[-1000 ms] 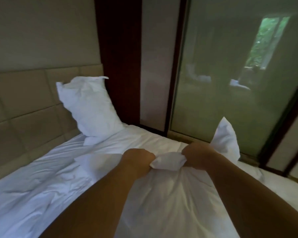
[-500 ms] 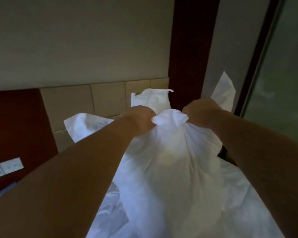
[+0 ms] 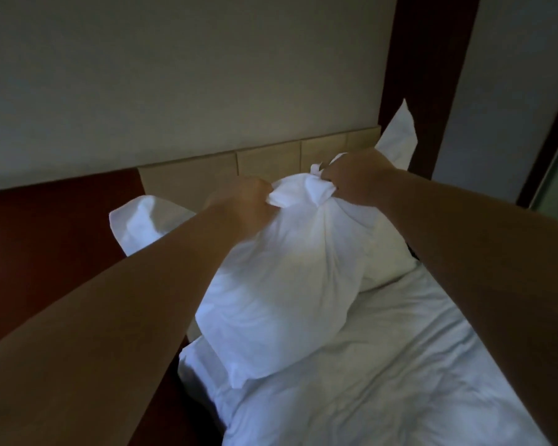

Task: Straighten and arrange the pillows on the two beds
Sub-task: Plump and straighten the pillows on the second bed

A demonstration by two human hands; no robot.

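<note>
Head view. Left hand point(image 3: 250, 196) and right hand point(image 3: 356, 175), both clenched, each with a fistful of the bunched upper edge of a white pillow point(image 3: 281, 284) near the centre of the frame. The left grip closes on the gathered cloth at its left side; the right grip closes on a knot-like twist of cloth at its right side, slightly higher in the frame. A short fold of fabric stands between the two fists, which are near each other but apart. Both forearms are bare and extended forward, the left entering from the lower left corner, the right from the right edge, converging toward the pillow's top.

The pillow hangs from the two grips, its body bulging downward through the middle of the frame; its lower end meets the white sheet of the bed point(image 3: 400, 365) at lower centre, though whether it bears weight there cannot be told. One corner of the pillow points to centre left, another rises at upper right beside the right hand. A second pillow point(image 3: 384, 252) lies behind it, at centre right, partly hidden. Behind, a beige padded headboard point(image 3: 271, 159) crosses the middle of the frame, with a dark red panel point(image 3: 45, 226) at left and a pale wall point(image 3: 174, 75) above.
</note>
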